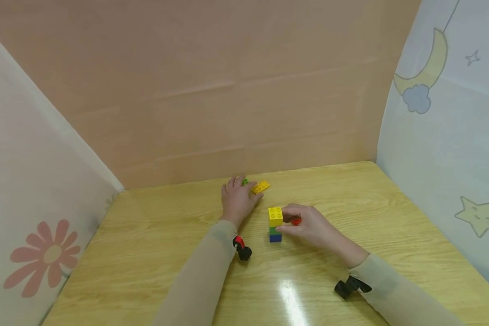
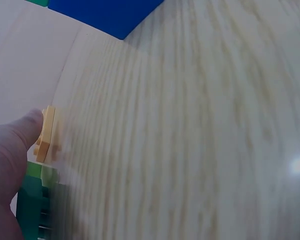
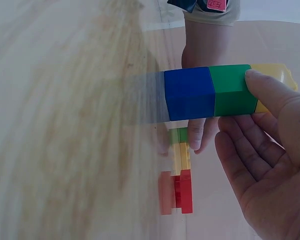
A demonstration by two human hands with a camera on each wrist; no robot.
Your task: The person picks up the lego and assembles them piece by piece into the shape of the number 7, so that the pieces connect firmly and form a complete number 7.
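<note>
A tower of three stacked blocks, a blue block (image 3: 190, 95) at the bottom, a green block (image 3: 230, 92) in the middle and a yellow block (image 1: 275, 217) on top, stands upright on the table. My right hand (image 1: 309, 224) grips it from the right, thumb on the green block near the yellow one. Farther back, my left hand (image 1: 238, 199) reaches over the table with its fingers spread and relaxed. Beside its fingers lie a flat yellow brick (image 1: 261, 187) and a small green brick (image 1: 245, 181), partly hidden by the hand.
A red brick (image 3: 186, 192) lies on the table behind my right hand, mostly covered by it in the head view. The wooden table (image 1: 167, 226) meets a brown backdrop (image 1: 228, 113) at the back. Printed cloth panels stand on both sides.
</note>
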